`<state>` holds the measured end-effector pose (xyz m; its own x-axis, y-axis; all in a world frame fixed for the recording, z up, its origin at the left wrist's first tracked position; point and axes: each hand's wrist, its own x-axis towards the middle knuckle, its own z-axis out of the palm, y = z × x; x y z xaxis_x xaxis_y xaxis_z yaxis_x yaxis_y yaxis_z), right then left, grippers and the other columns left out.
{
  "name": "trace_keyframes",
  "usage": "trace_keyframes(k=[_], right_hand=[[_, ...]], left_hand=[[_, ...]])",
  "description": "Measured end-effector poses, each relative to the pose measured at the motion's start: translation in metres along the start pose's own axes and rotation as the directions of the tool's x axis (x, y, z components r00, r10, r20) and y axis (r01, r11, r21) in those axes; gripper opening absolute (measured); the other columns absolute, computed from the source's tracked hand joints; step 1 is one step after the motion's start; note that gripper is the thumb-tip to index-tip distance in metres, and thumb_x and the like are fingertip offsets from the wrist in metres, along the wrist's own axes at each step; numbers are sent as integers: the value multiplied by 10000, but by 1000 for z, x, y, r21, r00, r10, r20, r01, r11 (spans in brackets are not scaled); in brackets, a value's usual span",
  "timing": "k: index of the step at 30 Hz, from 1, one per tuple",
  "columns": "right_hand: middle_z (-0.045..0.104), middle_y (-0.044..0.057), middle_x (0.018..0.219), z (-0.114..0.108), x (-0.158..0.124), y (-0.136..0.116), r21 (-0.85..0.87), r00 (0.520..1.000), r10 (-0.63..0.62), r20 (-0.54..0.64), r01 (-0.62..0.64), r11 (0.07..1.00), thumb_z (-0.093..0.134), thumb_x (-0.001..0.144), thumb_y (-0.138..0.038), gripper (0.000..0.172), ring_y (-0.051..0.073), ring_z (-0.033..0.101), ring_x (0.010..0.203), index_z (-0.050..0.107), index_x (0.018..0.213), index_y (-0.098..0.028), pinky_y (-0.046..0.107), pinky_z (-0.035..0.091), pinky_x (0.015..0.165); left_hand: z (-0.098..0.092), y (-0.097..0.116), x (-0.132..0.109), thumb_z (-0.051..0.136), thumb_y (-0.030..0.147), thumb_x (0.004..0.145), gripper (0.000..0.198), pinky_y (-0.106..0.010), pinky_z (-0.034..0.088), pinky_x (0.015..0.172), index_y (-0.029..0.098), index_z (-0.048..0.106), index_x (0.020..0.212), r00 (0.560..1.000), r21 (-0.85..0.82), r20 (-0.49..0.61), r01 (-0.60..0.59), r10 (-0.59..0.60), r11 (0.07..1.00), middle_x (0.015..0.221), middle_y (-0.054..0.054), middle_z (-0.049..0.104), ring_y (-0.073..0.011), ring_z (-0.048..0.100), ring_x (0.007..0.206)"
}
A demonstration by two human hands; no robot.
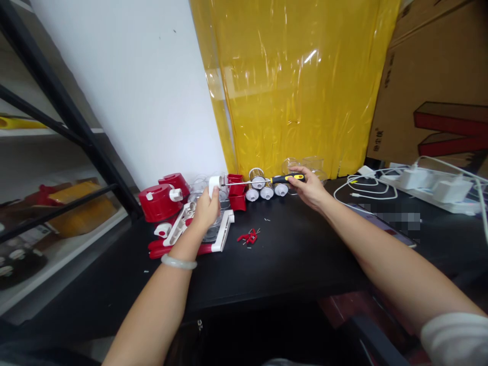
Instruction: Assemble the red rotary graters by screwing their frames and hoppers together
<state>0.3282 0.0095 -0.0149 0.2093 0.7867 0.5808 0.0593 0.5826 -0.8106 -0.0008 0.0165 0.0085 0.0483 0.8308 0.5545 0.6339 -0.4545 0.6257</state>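
My right hand (308, 188) is closed round the black and yellow handle of a screwdriver (284, 178), held level with its shaft pointing left. In my left hand (208, 207) is a white plastic part (215, 183), gripped upright, and the screwdriver's tip meets its right side. Whether a screw sits at the tip is too small to tell. Below my hands a small pile of red plastic pieces (249, 236) and loose screws lies on the black table (282, 254). Beside my left hand are white and red handle parts (224, 231), partly hidden by my wrist.
Red round housings (158, 202) stand at the left back, near red open parts (237, 193). Several metallic cylinders with white ends (267, 191) are stacked by the yellow plastic sheet (297, 91). Right are a power strip (438, 193), white cables (375, 189) and a phone (385, 226).
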Motion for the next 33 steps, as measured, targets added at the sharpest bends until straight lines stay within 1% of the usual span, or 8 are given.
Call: trace_keyframes(k=[3, 6, 9, 11, 13, 15, 23, 33], right_hand=[[583, -42, 827, 2, 1, -3, 136, 999, 52, -4, -51, 989, 845, 611, -527, 583, 130, 593, 665, 543, 1037, -266, 294, 524, 641], [613, -31, 829, 1, 3, -4, 118, 996, 88, -21, -85, 989, 792, 658, -623, 539, 149, 623, 643, 516, 961, -272, 307, 527, 589], [622, -5, 649, -3, 4, -2, 12, 980, 197, -33, -197, 980, 553, 783, -813, 567, 183, 604, 495, 519, 896, -259, 320, 474, 469], [562, 3, 496, -6, 3, 0, -132, 970, 242, -28, -243, 961, 407, 819, -873, 640, 182, 537, 392, 527, 797, -245, 308, 402, 408], [499, -1, 412, -8, 1, 1, -270, 971, 239, -21, -236, 934, 384, 821, -882, 668, 156, 467, 341, 494, 672, -240, 292, 348, 391], [459, -14, 388, -9, 0, 2, -325, 976, 217, -21, -212, 922, 432, 812, -866, 658, 132, 423, 333, 448, 605, -241, 281, 321, 395], [405, -54, 438, -8, 5, 11, -167, 978, 206, -45, -210, 963, 593, 722, -823, 595, 122, 383, 394, 471, 649, -245, 274, 299, 416], [547, -54, 628, -2, 5, 17, 22, 986, 166, -32, -166, 986, 731, 591, -748, 600, 96, 485, 507, 569, 799, -209, 257, 404, 519]], left_hand=[[1, 0, 0, 297, 601, 1006, 416, -326, 450, 546, 239, 479, 911, 1000, -8, 9, 6, -6, 1000, 535, 31, 571, -183, 578, 435], [1, 4, 0, 357, 617, 984, 391, -343, 468, 583, 248, 467, 919, 997, 42, 70, -16, 13, 999, 526, 24, 585, -212, 618, 478], [0, 11, 0, 423, 614, 960, 363, -350, 487, 628, 253, 443, 930, 987, 62, 154, -47, 37, 997, 535, 16, 606, -236, 656, 538], [-1, 14, -1, 423, 603, 960, 351, -350, 490, 628, 253, 436, 938, 983, 57, 178, -64, 53, 996, 549, 16, 614, -238, 655, 533], [-2, 15, -1, 413, 591, 965, 341, -354, 490, 620, 252, 440, 945, 982, 67, 180, -74, 61, 995, 556, 16, 613, -239, 648, 517], [-2, 13, -1, 413, 578, 966, 331, -357, 491, 614, 249, 446, 956, 982, 78, 180, -74, 59, 994, 552, 16, 603, -242, 645, 507], [5, 3, -2, 409, 593, 972, 385, -361, 496, 611, 219, 473, 1035, 978, 62, 204, -65, 51, 996, 574, 14, 613, -241, 658, 509], [5, -1, 0, 405, 652, 958, 430, -364, 492, 566, 228, 459, 999, 984, -10, 174, -41, 42, 999, 572, 18, 595, -230, 634, 469]])
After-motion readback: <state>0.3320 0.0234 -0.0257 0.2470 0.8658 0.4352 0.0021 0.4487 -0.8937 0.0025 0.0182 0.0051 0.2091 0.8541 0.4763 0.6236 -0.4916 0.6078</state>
